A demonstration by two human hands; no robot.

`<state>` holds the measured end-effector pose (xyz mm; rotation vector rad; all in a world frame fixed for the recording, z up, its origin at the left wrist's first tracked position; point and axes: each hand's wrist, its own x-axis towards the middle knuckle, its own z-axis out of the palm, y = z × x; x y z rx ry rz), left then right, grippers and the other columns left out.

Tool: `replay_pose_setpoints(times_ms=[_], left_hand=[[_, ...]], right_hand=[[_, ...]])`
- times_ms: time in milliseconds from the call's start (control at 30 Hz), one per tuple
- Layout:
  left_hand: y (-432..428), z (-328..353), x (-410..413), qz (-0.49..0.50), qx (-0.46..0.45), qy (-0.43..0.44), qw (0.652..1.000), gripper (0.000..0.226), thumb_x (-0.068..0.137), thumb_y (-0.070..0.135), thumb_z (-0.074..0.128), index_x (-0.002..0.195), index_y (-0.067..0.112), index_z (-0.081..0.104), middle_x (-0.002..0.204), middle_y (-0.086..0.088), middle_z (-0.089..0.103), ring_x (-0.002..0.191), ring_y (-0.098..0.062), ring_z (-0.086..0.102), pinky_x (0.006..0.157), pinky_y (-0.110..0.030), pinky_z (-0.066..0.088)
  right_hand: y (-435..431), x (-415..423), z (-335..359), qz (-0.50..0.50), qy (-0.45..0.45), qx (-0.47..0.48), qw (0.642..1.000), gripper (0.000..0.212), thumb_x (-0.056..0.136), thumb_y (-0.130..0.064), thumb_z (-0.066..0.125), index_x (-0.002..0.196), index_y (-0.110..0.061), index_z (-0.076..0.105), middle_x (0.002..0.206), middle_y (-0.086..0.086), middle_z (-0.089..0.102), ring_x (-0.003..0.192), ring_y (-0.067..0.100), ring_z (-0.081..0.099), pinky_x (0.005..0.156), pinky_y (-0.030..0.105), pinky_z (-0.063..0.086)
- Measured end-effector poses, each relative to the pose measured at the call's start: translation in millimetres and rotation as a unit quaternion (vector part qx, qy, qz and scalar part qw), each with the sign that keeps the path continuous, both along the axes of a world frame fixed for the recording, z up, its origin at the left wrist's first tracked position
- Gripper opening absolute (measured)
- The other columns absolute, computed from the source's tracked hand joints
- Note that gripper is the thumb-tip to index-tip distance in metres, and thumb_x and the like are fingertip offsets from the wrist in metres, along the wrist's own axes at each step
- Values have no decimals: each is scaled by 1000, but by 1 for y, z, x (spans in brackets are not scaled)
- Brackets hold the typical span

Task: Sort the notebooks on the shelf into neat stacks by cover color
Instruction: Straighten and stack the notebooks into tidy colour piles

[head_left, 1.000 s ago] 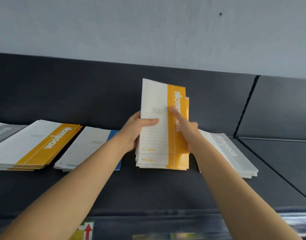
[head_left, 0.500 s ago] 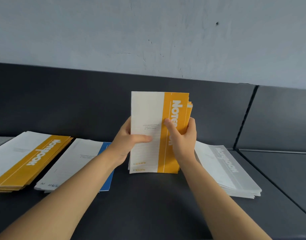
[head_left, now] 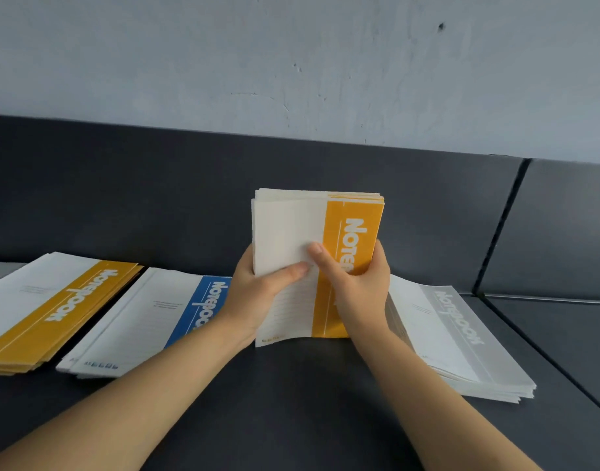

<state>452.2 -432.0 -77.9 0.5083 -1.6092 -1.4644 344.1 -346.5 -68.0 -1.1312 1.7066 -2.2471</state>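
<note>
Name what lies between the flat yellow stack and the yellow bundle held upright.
The blue-banded stack lies flat there on the shelf, shown in the head view.

Yellow bundle (head_left: 351, 215): several notebooks, white covers with yellow band on right, "Notebook" in white. Stands upright on bottom edge on shelf (head_left: 292, 402), top edges slightly uneven, lower left corner curled. Left hand (head_left: 254, 297) grips left edge, right hand (head_left: 359, 290) grips right edge, both thumbs on front cover.
Yellow stack (head_left: 64, 300): flat, far left, edges fanned.
Blue stack (head_left: 145, 321): flat, just right of yellow stack, partly behind left forearm.
Grey stack (head_left: 458, 338): flat, just right of bundle, thick, fairly square.
</note>
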Motion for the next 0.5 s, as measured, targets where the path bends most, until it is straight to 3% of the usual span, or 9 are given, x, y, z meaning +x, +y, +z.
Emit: replay_pose_setpoints(times_ms=[133, 233, 367, 500], left_hand=[[-9, 6, 5, 6, -45, 11, 999, 69, 65, 41, 81, 127, 26, 57, 115, 5, 68, 109, -14, 64, 89, -35, 54], [-9, 3, 3, 15, -58, -6, 998, 67, 64, 41, 78, 126, 31, 55, 114, 10, 66, 107, -10, 63, 79, -24, 55], [-8, 0, 1, 27, -57, -19, 998, 68, 62, 44, 85, 121, 36, 53, 110, 14, 65, 103, -8, 63, 72, -19, 53], [-8, -1, 2, 32, -66, 3, 997, 65, 65, 42, 75, 124, 33, 50, 113, 9, 64, 104, -11, 63, 74, -23, 56]], right_hand=[[-1, -2, 4, 12, 39, -10, 999, 50, 63, -33, 84, 104, -24, 55, 98, -9, 68, 87, 0, 66, 72, 13, 53], [-4, -4, -3, 34, 20, 11, 999, 54, 67, -31, 83, 111, -21, 53, 101, -10, 67, 89, 0, 65, 70, 14, 53], [-5, -6, -6, 10, 15, 22, 1000, 68, 65, -41, 80, 121, -22, 46, 107, -15, 61, 94, -1, 61, 70, 12, 50], [-5, -6, -7, 15, 16, 27, 999, 69, 62, -48, 74, 121, -22, 48, 109, -12, 63, 95, 3, 63, 73, 18, 52]])
